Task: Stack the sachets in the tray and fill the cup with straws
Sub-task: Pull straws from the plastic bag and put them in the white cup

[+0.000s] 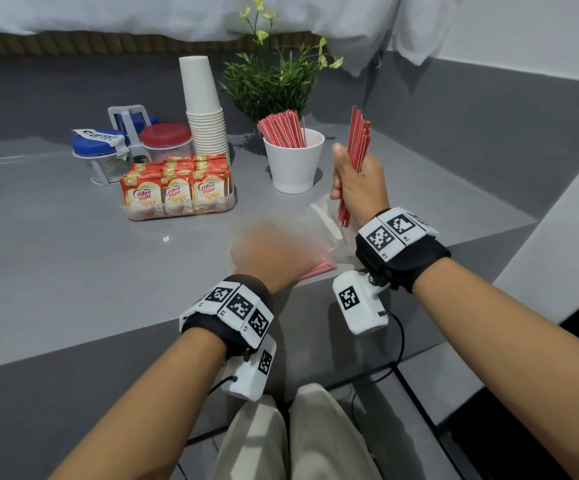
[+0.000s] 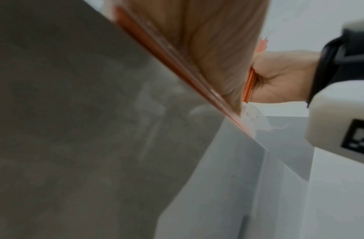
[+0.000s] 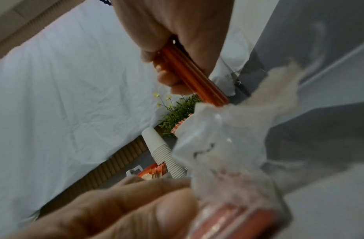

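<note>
**Inspector:** Materials first.

**Assistant:** Smooth, glossy grey table. A white, tapered plastic cup stands at the far centre, holding thin red-and-white straws that lean left. A clear, shallow tray to its left holds paper sachets standing upright in rows, printed "Coffee mate".

**Inspector:** The hands?

**Assistant:** The right hand has its fingers curled round a bundle of red straws, held upright in the air just right of the cup. The left hand lies on a crinkled clear plastic bag near the table's front edge, pressing it flat; it is blurred, so whether its fingers curl or lie straight I cannot tell.

**Inspector:** Anything obscured?

**Assistant:** More red straws lie in the bag, mostly hidden under the left hand. The left wrist view is smeared.

**Inspector:** Other containers?

**Assistant:** Far left, a blue-lidded jar labelled "COFFEE" and a red-lidded jar, contents unclear. Beside them stand stacked white paper cups, inverted, and a green plant behind.
</note>
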### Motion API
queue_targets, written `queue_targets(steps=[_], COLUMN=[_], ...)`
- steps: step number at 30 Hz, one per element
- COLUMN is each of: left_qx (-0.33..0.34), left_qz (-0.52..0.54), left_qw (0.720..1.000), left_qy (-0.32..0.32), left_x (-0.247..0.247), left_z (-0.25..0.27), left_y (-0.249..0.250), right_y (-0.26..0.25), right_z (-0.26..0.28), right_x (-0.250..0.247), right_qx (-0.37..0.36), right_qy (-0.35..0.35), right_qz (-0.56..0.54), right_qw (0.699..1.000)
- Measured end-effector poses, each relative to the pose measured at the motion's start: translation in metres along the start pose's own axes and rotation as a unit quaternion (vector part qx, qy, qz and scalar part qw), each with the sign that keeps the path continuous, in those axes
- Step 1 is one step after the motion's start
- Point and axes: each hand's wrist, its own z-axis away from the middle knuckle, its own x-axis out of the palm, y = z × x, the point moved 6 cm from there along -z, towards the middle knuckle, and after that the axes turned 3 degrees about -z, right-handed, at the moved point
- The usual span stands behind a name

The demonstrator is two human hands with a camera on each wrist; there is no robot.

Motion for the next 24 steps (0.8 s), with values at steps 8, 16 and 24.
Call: queue_targets(steps=[8, 16, 24], left_qx=[0.001, -0.007, 0.0], left_qz=[-0.012, -0.006, 0.028], left_qw=[1.0, 0.999, 0.992], left_qy=[-0.011, -0.039, -0.12], left_x=[0.001, -0.002, -0.025], left_z=[0.0, -0.002, -0.028], left_y=[0.0, 0.002, 0.006], right_y=[0.049, 0.053, 0.011], right_z=[0.02, 0.015, -0.018], right_x=[0.007, 0.008, 0.019], right_qx=[0.09, 0.096, 0.059], right_qy=[-0.032, -0.026, -0.047], right_qz=[0.004, 0.016, -0.036], right_qw=[0.995, 0.995, 0.997])
